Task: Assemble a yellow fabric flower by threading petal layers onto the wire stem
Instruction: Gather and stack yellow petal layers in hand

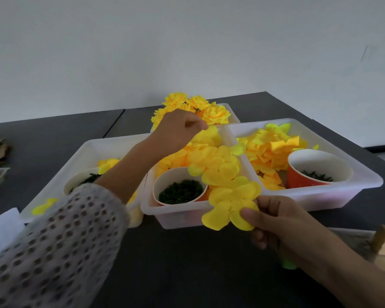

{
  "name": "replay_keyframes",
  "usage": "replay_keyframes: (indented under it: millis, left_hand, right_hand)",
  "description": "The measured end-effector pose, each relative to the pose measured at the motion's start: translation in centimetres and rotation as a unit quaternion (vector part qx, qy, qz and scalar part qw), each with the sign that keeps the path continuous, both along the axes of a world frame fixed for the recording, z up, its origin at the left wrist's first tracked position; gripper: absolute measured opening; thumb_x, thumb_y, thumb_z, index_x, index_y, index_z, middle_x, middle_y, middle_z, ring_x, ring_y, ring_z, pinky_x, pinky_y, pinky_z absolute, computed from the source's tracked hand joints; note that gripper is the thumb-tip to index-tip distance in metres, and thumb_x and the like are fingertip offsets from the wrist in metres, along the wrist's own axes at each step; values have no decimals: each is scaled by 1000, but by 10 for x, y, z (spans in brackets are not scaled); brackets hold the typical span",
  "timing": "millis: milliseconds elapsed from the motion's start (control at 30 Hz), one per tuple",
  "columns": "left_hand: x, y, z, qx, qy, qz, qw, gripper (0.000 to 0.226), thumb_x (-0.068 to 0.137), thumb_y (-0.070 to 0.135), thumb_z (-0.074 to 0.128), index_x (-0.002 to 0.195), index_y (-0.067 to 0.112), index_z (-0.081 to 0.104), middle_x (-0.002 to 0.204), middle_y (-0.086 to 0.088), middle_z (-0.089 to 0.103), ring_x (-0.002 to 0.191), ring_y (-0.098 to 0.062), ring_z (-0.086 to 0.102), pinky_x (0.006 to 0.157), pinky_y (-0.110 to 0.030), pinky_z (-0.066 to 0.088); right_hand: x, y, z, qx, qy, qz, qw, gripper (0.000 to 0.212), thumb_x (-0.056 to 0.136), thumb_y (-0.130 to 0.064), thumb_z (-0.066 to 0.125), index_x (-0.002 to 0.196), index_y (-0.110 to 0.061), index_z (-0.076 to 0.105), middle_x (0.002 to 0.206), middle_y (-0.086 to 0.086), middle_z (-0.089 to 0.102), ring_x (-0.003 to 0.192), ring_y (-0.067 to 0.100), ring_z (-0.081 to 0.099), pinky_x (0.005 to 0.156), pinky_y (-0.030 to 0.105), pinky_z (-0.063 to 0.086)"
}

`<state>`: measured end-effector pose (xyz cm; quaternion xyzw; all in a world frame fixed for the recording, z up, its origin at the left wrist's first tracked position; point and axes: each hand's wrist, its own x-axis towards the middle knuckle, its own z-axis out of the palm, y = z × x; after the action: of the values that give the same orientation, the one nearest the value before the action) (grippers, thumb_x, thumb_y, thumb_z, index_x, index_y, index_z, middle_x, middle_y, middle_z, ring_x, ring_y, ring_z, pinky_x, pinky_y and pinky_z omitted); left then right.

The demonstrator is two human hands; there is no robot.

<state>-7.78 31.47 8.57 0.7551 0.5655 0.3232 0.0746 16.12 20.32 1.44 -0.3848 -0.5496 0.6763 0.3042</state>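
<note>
1. Dark desk (187,274) under a plain white wall, carrying clear trays (320,192) of loose yellow petals (211,158) and paper cups (180,190) of dark green bits.
2. Finished flowers (213,112) heaped in the far tray.
3. Right hand (276,223) pinching a petal layer (231,205) above the near tray, something green showing below the palm, maybe the stem.
4. Left hand (178,132), fingers curled, reaching among petals; hold unclear.
5. Threading seemingly barely begun.

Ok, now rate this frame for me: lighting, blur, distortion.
Head view: dim, flat light and no glare, so the dark table loses detail while the yellow petals in the right hand stay vivid; the left hand and its knit sleeve look soft; wide-angle bend shows in the tilted table edge and splayed trays; the right-edge clutter is blurred.
</note>
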Motion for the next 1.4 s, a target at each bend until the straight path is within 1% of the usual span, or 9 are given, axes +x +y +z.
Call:
replay_keyframes:
  millis: [200, 367, 633, 700, 800, 967, 1067, 1233, 1400]
  left_hand:
    - [33, -97, 17, -138, 19, -192, 971, 18, 95, 31, 60, 103, 24, 74, 99, 15, 72, 95, 0, 64, 79, -10, 47]
    - [37, -135, 5, -142, -12, -139, 980, 16, 81, 37, 74, 94, 27, 73, 82, 12, 70, 75, 1, 62, 63, -9, 43]
    - [30, -130, 5, -199, -138, -103, 965, 10, 83, 16, 75, 75, 19, 70, 59, 14, 65, 54, 5, 57, 53, -10, 42]
    - [23, -124, 2, -242, -215, -68, 944, 10, 84, 19, 74, 75, 17, 69, 57, 13, 63, 52, 3, 56, 52, -12, 44]
    - [5, -109, -4, -305, -364, -14, 880, 17, 74, 27, 74, 83, 15, 66, 80, -3, 61, 72, -11, 56, 72, -27, 50]
    - [-19, -91, -17, -324, -532, 34, 781, 26, 101, 23, 47, 118, 7, 58, 90, -5, 60, 63, -9, 56, 50, -19, 45]
    - [-30, -86, -25, -314, -543, 64, 776, 21, 104, 24, 42, 110, 10, 56, 72, -2, 57, 50, -8, 51, 42, -18, 33]
    - [-37, -82, -33, -259, -505, 69, 821, 27, 105, 19, 40, 128, 29, 48, 83, -4, 49, 47, -9, 43, 39, -20, 28]
    - [-42, -77, -34, -260, -515, 51, 815, 22, 105, 20, 36, 103, 22, 58, 89, -5, 52, 55, -13, 45, 42, -20, 31]
  right_hand:
    - [-10, -5, 9, 90, 10, -22, 996, 34, 72, -37, 69, 75, -3, 66, 53, 5, 49, 46, 12, 44, 45, 20, 39]
    - [-23, -6, 19, 128, 40, -58, 989, 66, 70, -45, 67, 80, 17, 48, 53, 5, 35, 42, 10, 30, 39, 18, 30]
    - [-43, -6, 22, 138, 77, -49, 986, 51, 74, -53, 60, 68, -2, 55, 51, 4, 38, 43, 11, 33, 41, 19, 32]
    - [-41, -4, 21, 149, 95, -31, 984, 50, 78, -46, 60, 71, 3, 52, 55, 4, 38, 47, 11, 33, 44, 20, 33]
    - [-34, -4, 20, 166, 83, -23, 982, 35, 81, -40, 59, 73, -6, 55, 66, 6, 48, 56, 14, 43, 50, 22, 40]
    - [-19, 3, 16, 137, 47, -85, 986, 35, 91, -38, 47, 75, -7, 47, 51, 3, 40, 42, 13, 35, 41, 23, 32]
    - [-18, 14, 15, 133, 42, -116, 983, 29, 101, -26, 42, 80, -6, 44, 49, -1, 38, 41, 11, 34, 42, 23, 32]
    - [-27, 39, 18, 106, 48, -99, 988, 10, 97, -5, 49, 93, -8, 57, 57, -8, 53, 57, 9, 48, 57, 24, 43]
    - [-40, 59, 30, 57, 72, -103, 990, 6, 88, -3, 61, 82, -2, 61, 57, 3, 54, 51, 10, 51, 50, 20, 47]
